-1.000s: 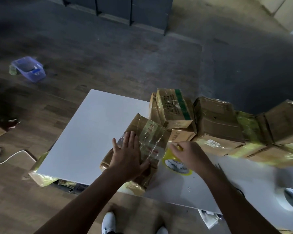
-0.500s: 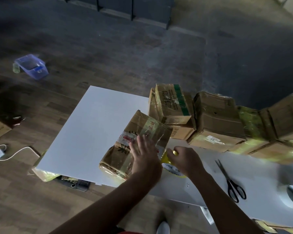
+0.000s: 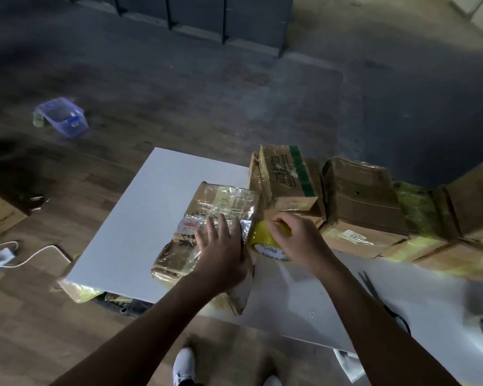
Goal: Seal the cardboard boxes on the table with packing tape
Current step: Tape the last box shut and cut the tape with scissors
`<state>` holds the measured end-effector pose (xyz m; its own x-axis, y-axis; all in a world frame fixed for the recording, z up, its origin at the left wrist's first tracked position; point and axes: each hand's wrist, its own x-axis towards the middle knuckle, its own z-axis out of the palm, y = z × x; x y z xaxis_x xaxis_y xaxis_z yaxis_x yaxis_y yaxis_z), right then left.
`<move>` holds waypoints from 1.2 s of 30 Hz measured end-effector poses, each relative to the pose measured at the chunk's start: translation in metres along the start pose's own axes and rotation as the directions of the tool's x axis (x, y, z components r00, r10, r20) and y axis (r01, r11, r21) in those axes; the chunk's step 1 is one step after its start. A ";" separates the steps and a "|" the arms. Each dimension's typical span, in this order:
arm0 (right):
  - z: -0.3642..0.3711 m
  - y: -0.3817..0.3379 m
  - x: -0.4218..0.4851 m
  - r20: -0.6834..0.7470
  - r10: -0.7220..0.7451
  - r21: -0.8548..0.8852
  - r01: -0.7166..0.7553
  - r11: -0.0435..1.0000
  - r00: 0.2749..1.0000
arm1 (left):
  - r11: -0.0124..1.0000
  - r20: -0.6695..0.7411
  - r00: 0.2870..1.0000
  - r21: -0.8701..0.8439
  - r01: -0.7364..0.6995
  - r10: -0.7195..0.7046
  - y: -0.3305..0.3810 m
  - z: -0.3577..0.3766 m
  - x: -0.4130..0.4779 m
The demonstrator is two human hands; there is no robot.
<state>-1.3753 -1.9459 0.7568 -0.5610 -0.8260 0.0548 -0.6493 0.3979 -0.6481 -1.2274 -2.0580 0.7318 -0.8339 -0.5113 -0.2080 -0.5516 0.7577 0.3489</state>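
Your left hand [image 3: 221, 254] pressed flat on the box [image 3: 207, 215] mid-table [image 3: 140, 232] while your right hand [image 3: 299, 240] gripped the yellow tape roll [image 3: 261, 240] at the box's three o'clock edge; a skewed pull could have wrinkled the strip or shifted the box.

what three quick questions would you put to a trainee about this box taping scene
1. True or false: the left hand lies flat on the taped box.
2. Which hand grips the yellow tape roll? A left hand, B right hand.
3. Fill in: the scissors lie on the white ____.

Key: 1 true; 2 B; 3 table.
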 end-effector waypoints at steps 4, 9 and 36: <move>-0.004 -0.007 0.013 0.025 0.121 0.270 -0.123 0.955 0.992 | 0.979 -0.028 1.000 -0.205 -0.016 0.010 -0.029 -0.022 0.002; 0.013 -0.026 0.025 -0.040 0.122 0.232 -0.110 0.966 0.992 | 0.921 -0.021 1.000 -0.390 -0.003 -0.006 -0.049 -0.040 0.001; 0.035 -0.042 0.039 0.118 0.024 0.047 -0.030 0.998 0.993 | 0.981 -0.136 0.981 0.150 -0.121 0.141 -0.085 0.009 0.006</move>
<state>-1.3523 -2.0084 0.7596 -0.5120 -0.8575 -0.0509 -0.6071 0.4032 -0.6848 -1.1855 -2.1220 0.6923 -0.8929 -0.4493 -0.0309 -0.4438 0.8661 0.2301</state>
